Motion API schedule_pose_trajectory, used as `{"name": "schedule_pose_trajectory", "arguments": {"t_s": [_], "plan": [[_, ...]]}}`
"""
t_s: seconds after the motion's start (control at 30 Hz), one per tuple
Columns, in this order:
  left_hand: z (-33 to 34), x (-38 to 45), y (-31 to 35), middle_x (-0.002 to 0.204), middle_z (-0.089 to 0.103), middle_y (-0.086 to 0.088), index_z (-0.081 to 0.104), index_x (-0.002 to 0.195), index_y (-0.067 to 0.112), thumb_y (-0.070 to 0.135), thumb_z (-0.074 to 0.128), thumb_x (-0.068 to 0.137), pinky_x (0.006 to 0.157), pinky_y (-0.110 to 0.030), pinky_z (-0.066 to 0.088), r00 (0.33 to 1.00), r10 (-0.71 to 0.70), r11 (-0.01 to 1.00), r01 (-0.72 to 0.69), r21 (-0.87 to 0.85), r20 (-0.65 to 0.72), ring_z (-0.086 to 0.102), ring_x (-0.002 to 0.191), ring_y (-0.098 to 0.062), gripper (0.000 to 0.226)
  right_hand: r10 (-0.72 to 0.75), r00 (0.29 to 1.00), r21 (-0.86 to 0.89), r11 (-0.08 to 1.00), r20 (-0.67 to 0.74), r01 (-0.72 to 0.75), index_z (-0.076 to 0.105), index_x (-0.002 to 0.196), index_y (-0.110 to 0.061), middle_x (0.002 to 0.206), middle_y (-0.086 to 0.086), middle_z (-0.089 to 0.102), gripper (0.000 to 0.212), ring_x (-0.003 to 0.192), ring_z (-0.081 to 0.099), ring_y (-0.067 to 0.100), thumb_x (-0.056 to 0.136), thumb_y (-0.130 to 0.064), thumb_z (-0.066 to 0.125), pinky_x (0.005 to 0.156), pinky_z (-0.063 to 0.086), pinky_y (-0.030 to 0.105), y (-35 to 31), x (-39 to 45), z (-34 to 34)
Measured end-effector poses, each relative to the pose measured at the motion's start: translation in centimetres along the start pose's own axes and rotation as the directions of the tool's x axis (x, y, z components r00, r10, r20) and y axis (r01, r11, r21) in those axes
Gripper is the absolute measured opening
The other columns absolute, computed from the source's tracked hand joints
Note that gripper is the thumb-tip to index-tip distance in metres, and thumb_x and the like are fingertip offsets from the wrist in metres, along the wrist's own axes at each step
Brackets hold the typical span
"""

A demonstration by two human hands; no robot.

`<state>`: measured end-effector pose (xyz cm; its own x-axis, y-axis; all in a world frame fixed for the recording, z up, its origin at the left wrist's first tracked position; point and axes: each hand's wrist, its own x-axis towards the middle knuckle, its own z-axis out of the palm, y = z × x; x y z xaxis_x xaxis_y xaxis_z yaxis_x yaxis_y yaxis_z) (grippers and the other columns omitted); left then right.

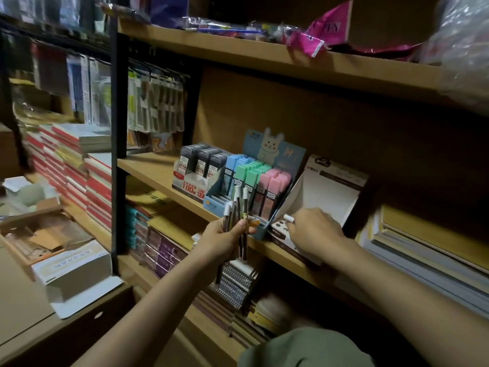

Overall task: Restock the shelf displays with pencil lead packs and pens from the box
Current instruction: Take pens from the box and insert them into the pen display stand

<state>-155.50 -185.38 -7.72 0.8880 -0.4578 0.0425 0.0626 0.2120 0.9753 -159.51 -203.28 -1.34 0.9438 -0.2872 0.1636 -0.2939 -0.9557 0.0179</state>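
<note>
My left hand (225,238) grips a bundle of several pens (236,215) with white caps, held upright in front of the middle shelf. My right hand (315,231) holds a single white-capped pen (289,218) at the front of a white and brown display box (325,192), whose inside looks empty. Left of that box stands a blue rabbit display (267,154) with blue, green and pink pencil lead packs (251,176). Further left a grey display (193,178) holds dark lead packs (202,160).
The wooden shelf (158,168) carries the displays; a board above it (238,49) holds pink packets. Stacked notebooks (428,255) lie at the right. An open cardboard box (45,234) and a white box (71,266) sit low on the left. Books fill the shelves below.
</note>
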Motion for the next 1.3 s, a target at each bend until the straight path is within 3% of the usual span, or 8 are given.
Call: {"name": "schedule_pose_trajectory", "arguments": {"t_s": [0.27, 0.4, 0.47, 0.53, 0.6, 0.73, 0.87, 1.3], "plan": [[0.2, -0.6, -0.6, 0.057, 0.054, 0.011, 0.069, 0.107, 0.009, 0.022, 0.047, 0.1, 0.04, -0.011, 0.034, 0.996, 0.089, 0.979, -0.085, 0.185, -0.014, 0.043, 0.04, 0.001, 0.026, -0.191, 0.982, -0.031, 0.981, -0.009, 0.191, 0.057, 0.102, -0.028, 0.105, 0.002, 0.061, 0.022, 0.093, 0.059, 0.027, 0.101, -0.039, 0.038, 0.076, 0.05, 0.038, 1.3, -1.1, 1.4], [1.8, -0.9, -0.4, 0.051, 0.057, 0.016, 0.069, 0.108, 0.01, 0.017, 0.048, 0.1, 0.041, -0.009, 0.036, 0.985, 0.169, 0.965, -0.172, 0.197, 0.033, 0.049, 0.041, 0.004, 0.023, -0.11, 0.98, 0.238, 0.96, -0.163, 0.147, 0.044, 0.117, -0.029, 0.102, -0.004, 0.048, 0.034, 0.085, 0.055, 0.015, 0.099, -0.055, 0.031, 0.068, 0.047, 0.03, 1.7, -0.3, -0.2], [2.4, -0.8, -0.4, 0.052, 0.055, 0.011, 0.066, 0.106, 0.007, 0.016, 0.049, 0.1, 0.04, -0.011, 0.036, 0.983, 0.18, 0.964, -0.185, 0.189, 0.047, 0.046, 0.039, 0.002, 0.02, -0.009, 0.985, 0.506, 0.857, -0.174, 0.097, 0.044, 0.11, -0.023, 0.087, -0.003, 0.049, 0.035, 0.067, 0.048, 0.009, 0.101, -0.052, 0.025, 0.056, 0.039, 0.025, 1.7, 0.8, -1.9], [2.5, -0.6, -0.6, 0.064, 0.051, 0.001, 0.062, 0.104, 0.003, 0.017, 0.051, 0.099, 0.042, -0.013, 0.036, 0.983, 0.174, 0.957, -0.181, 0.226, 0.05, 0.044, 0.042, 0.002, 0.019, 0.068, 0.988, 0.775, 0.628, -0.142, 0.068, 0.051, 0.103, -0.021, 0.078, -0.001, 0.045, 0.031, 0.062, 0.044, 0.01, 0.105, -0.041, 0.027, 0.057, 0.04, 0.027, 1.9, 1.6, -3.3], [2.4, -0.3, -0.9, 0.071, 0.051, -0.004, 0.06, 0.105, 0.002, 0.019, 0.052, 0.098, 0.048, -0.016, 0.038, 0.985, 0.162, 0.948, -0.17, 0.268, 0.055, 0.045, 0.051, -0.003, 0.02, 0.071, 0.985, 0.845, 0.527, -0.154, 0.094, 0.059, 0.102, -0.021, 0.071, -0.002, 0.046, 0.03, 0.061, 0.047, 0.008, 0.105, -0.034, 0.033, 0.062, 0.045, 0.027, 1.9, 2.1, -4.0], [2.3, 0.1, -1.5, 0.073, 0.052, -0.003, 0.059, 0.105, 0.004, 0.02, 0.051, 0.099, 0.052, -0.018, 0.036, 0.986, 0.142, 0.949, -0.16, 0.27, 0.086, 0.044, 0.055, -0.004, 0.019, -0.048, 0.944, 0.662, 0.702, -0.326, 0.264, 0.067, 0.11, -0.021, 0.051, -0.013, 0.048, 0.026, 0.05, 0.042, 0.003, 0.103, -0.032, 0.045, 0.055, 0.034, 0.027, 2.2, 3.0, -4.4], [2.1, 0.4, -1.7, 0.07, 0.051, -0.001, 0.059, 0.103, 0.004, 0.018, 0.05, 0.099, 0.044, -0.011, 0.035, 0.985, 0.131, 0.963, -0.153, 0.22, 0.108, 0.043, 0.045, 0.003, 0.017, -0.131, 0.901, 0.448, 0.832, -0.414, 0.327, 0.071, 0.107, -0.011, 0.091, 0.001, 0.061, 0.022, 0.088, 0.06, 0.019, 0.097, -0.025, 0.058, 0.079, 0.052, 0.038, 2.6, 3.8, -4.5], [2.4, 1.1, -1.9, 0.077, 0.054, -0.003, 0.057, 0.102, 0.008, 0.025, 0.054, 0.097, 0.051, -0.021, 0.04, 0.99, 0.134, 0.951, -0.139, 0.276, 0.037, 0.047, 0.057, -0.007, 0.018, -0.069, 0.879, 0.448, 0.84, -0.471, 0.306, 0.07, 0.083, -0.011, 0.08, 0.003, 0.07, 0.021, 0.08, 0.068, 0.021, 0.093, -0.028, 0.063, 0.08, 0.055, 0.046, 2.8, 4.2, -3.6]]}}
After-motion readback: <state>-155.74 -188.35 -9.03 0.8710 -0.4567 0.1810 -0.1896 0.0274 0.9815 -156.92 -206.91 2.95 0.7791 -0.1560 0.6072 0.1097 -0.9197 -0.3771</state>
